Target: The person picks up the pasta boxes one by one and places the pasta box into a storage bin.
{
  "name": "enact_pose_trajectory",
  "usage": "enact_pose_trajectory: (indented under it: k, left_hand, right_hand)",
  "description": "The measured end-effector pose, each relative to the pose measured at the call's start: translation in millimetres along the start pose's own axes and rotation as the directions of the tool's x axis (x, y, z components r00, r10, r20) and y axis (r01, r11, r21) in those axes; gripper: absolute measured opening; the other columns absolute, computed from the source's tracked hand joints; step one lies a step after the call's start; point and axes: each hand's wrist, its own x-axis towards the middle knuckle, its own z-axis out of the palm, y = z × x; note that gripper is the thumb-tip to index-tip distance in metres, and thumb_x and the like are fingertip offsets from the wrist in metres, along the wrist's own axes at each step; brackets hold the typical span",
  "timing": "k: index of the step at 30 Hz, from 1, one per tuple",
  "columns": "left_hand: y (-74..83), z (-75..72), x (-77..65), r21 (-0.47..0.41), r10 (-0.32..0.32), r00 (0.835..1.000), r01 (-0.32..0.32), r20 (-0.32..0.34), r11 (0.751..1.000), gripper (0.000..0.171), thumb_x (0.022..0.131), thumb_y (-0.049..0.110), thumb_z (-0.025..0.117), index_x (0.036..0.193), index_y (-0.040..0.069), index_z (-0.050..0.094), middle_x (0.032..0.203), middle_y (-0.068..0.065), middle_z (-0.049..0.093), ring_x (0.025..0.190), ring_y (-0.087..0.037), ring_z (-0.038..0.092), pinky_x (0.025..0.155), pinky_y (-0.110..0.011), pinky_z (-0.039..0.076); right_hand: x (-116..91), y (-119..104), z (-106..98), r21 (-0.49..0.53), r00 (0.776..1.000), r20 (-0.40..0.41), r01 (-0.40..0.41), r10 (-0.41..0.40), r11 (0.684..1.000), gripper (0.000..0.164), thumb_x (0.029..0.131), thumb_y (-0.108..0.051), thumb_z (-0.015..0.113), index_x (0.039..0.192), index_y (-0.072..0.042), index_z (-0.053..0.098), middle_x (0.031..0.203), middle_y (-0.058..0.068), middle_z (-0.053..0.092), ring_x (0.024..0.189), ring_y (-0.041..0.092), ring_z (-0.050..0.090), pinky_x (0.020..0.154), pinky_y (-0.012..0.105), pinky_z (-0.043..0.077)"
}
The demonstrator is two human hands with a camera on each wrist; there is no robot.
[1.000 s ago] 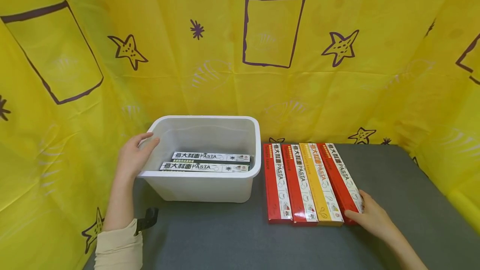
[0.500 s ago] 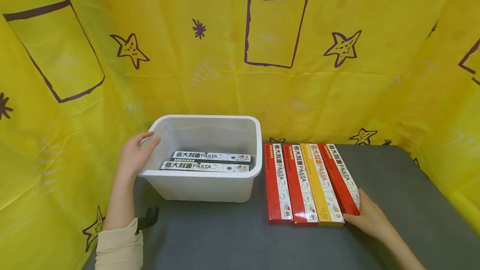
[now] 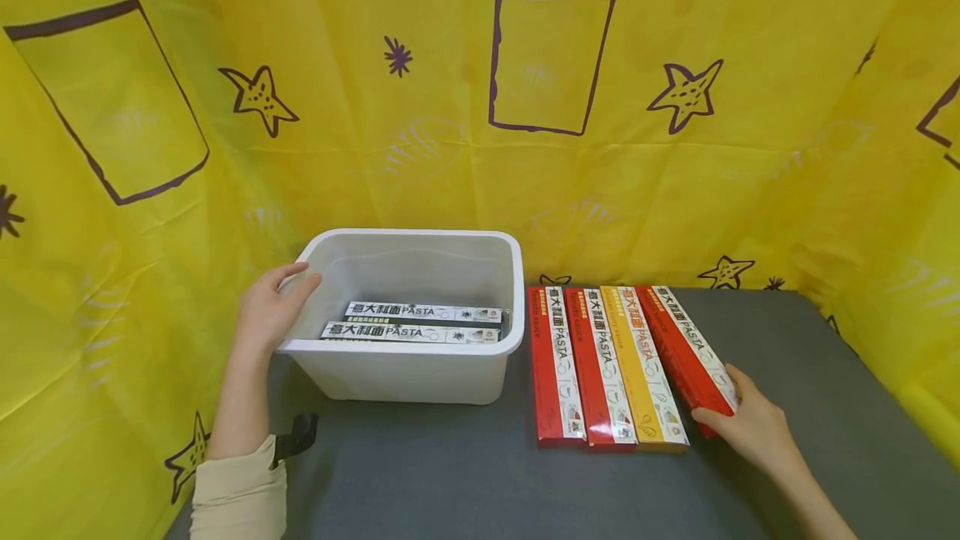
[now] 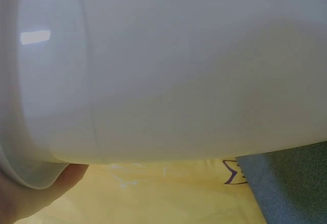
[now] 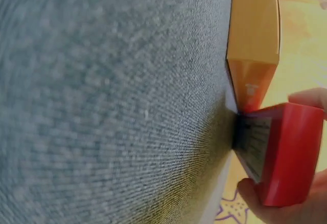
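A white plastic bin (image 3: 408, 377) stands left of centre in the head view. My left hand (image 3: 272, 307) holds its left rim; the bin's outer wall fills most of the left wrist view. Inside lie pasta boxes (image 3: 411, 332), two of them showing, labels up. To the right, my right hand (image 3: 753, 419) grips the near end of a red pasta box (image 3: 682, 348), thumb on one side and fingers on the other. That end is tilted up off the table, as the right wrist view shows, while the far end seems to stay low.
Left of the held box lie a yellow pasta box (image 3: 641, 373) and two red ones (image 3: 551, 382), side by side on the dark grey table (image 3: 420, 473). A yellow patterned curtain (image 3: 442, 182) closes off the back and sides.
The right hand has taken the near end of the rightmost red pasta box, raised it and shifted it slightly right, away from the yellow box. The left hand and bin have stayed put.
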Motion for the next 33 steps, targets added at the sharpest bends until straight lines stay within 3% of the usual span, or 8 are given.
enact_pose_trajectory:
  k: [16,25,33]
  left_hand:
    - [-1.1,0.3,0.0,0.013,-0.001,1.0,0.001,-0.001,1.0,0.067,0.097,0.052,0.049,0.142,0.002,0.049,0.146,-0.027,0.041,0.134,-0.048,0.034,0.107,-0.063,0.026]
    - [1.0,0.3,0.6,0.005,-0.019,1.0,0.019,0.007,1.0,0.068,0.096,0.053,0.049,0.143,0.004,0.048,0.147,-0.026,0.04,0.134,-0.047,0.034,0.106,-0.064,0.027]
    - [-0.7,0.4,0.3,0.003,-0.005,1.0,0.005,-0.004,1.0,0.066,0.096,0.051,0.051,0.141,0.003,0.049,0.146,-0.026,0.041,0.134,-0.047,0.034,0.107,-0.062,0.027]
  right_hand:
    - [-9.0,-20.9,-11.6,0.118,0.989,-0.137,-0.033,0.049,0.992,0.092,0.085,-0.045,0.069,0.152,0.001,0.024,0.138,0.038,0.04,0.113,0.052,0.046,0.082,0.063,0.042]
    - [-10.9,-41.6,-22.2,0.145,0.987,-0.157,0.007,0.016,0.989,0.089,0.085,-0.047,0.07,0.153,-0.007,0.029,0.134,0.033,0.048,0.107,0.045,0.051,0.067,0.039,0.041]
    - [-9.1,-62.4,-26.9,0.191,0.99,-0.139,0.048,-0.021,0.98,0.087,0.085,-0.047,0.07,0.154,-0.012,0.029,0.135,0.031,0.047,0.109,0.043,0.05,0.067,0.036,0.043]
